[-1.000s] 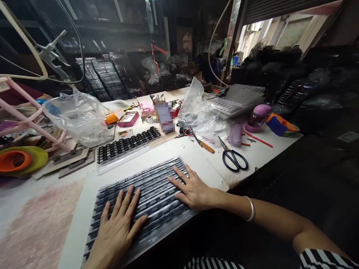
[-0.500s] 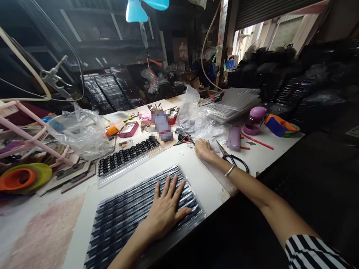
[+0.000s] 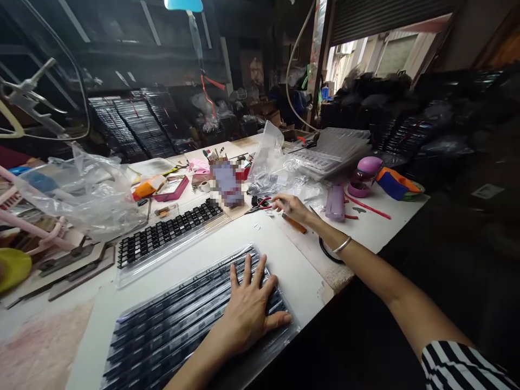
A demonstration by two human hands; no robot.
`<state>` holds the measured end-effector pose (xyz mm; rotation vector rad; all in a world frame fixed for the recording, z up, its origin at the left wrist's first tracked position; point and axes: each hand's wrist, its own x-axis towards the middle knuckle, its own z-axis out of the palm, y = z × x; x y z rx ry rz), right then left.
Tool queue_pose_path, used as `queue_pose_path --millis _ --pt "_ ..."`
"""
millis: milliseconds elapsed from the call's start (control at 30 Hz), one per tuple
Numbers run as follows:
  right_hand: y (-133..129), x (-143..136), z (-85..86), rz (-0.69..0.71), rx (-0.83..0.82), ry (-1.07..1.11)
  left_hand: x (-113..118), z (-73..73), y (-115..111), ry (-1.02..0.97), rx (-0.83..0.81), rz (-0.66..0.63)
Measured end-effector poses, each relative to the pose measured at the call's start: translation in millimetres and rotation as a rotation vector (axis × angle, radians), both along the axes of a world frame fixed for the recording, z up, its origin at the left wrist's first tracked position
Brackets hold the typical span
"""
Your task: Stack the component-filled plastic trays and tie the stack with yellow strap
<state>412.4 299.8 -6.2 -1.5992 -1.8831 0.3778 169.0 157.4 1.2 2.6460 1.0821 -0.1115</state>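
A clear plastic tray packed with rows of dark parts (image 3: 162, 341) lies near the table's front edge. My left hand (image 3: 247, 311) is spread flat on its right part, fingers apart. My right hand (image 3: 291, 208) is raised a little over the table beyond the tray, fingers curled together; a small greyish bit shows at them, too blurred to name. Just below that hand lies an orange-brown handle (image 3: 294, 223). Red-handled pliers (image 3: 264, 203) are to the left of the fingers. Black-handled scissors (image 3: 325, 250) lie partly hidden under my right forearm.
Behind the tray, another clear tray holds black parts (image 3: 170, 230). Clear plastic bags (image 3: 93, 195) stand at left beside a pink rack (image 3: 44, 227). At the back right are stacked clear trays (image 3: 333, 149), a purple case (image 3: 335, 203) and a purple-lidded container (image 3: 368, 168).
My right hand has lifted from the table, and the orange-brown handle now shows below it. The dark stick by its fingers no longer shows clearly. My left hand stays on the tray; the view has shifted.
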Motion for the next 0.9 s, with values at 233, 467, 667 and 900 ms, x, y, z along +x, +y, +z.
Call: queue_pose_path --millis 233,467,667,900 --pt "-23.9 -12.7 -15.2 0.204 0.008 -0.229 -36.8 -7.2 1.6 -0.08 0.078 0.033" --pt "-68.0 12.0 -4.4 0.143 0.036 -0.198 -72.9 -13.6 3.5 -0.049 0.137 0.087" --pt "-46.1 24.1 -8.6 0.05 0.068 -0.183 -66.8 -17.9 -0.1 -0.009 0.17 0.128" --pt "-48.0 11.7 -17.9 0.28 0.081 -0.387 -66.8 -23.6 -5.9 -0.024 0.247 0.145"
